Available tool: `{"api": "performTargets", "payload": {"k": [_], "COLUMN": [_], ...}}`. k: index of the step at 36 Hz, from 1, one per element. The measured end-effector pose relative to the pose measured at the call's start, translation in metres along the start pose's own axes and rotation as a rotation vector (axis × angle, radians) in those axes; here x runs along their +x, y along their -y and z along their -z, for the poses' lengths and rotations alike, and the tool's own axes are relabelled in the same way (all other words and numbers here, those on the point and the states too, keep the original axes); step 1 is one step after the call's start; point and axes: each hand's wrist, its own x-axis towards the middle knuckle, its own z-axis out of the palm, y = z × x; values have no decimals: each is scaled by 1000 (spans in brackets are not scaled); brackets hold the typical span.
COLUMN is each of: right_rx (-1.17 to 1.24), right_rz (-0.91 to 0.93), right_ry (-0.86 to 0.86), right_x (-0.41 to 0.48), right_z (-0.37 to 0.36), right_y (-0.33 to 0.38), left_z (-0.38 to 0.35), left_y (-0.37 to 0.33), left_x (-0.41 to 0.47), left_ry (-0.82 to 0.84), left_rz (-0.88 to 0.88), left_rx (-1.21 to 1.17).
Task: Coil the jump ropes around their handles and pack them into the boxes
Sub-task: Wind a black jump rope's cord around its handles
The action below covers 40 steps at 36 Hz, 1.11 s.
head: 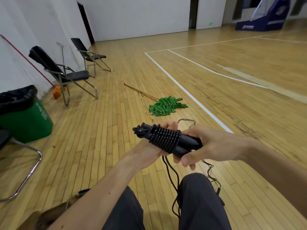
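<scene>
A black jump rope (163,138) is wound in tight turns around its two black handles (187,143), held in front of my knees. My left hand (149,148) grips the bundle from below, fingers curled behind the coils. My right hand (209,143) grips the handles' near end, thumb underneath. A loose tail of the rope (172,178) hangs from the bundle down between my legs. Another thin black rope (211,170) lies on the floor to the right. No box is in view.
A green mop (166,105) with a wooden stick lies on the wooden floor ahead. Two black folding chairs (69,75) stand at the left by the wall, next to a green bin (25,117). Another chair's metal leg (28,176) is at the near left.
</scene>
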Motion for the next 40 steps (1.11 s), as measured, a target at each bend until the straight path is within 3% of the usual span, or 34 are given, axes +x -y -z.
{"api": "performTargets", "payload": {"k": [8, 19, 27, 36, 40], "right_rx": [82, -190, -345, -539, -537], "right_rz": [13, -35, -88, -192, -245], "right_ry": [-126, -307, -491, -538, -525], "right_x": [2, 12, 16, 23, 30], "right_z": [0, 10, 25, 29, 29], "right_y": [-6, -4, -8, -30, -43], "left_z": [-8, -14, -20, -16, -27], "left_y": [-11, -7, 13, 18, 17], "left_x": [6, 4, 1, 3, 1], "left_ry": [-234, -291, -262, -219, -269], "left_rz": [132, 20, 94, 150, 42], "left_rx": [-109, 67, 89, 479, 907]}}
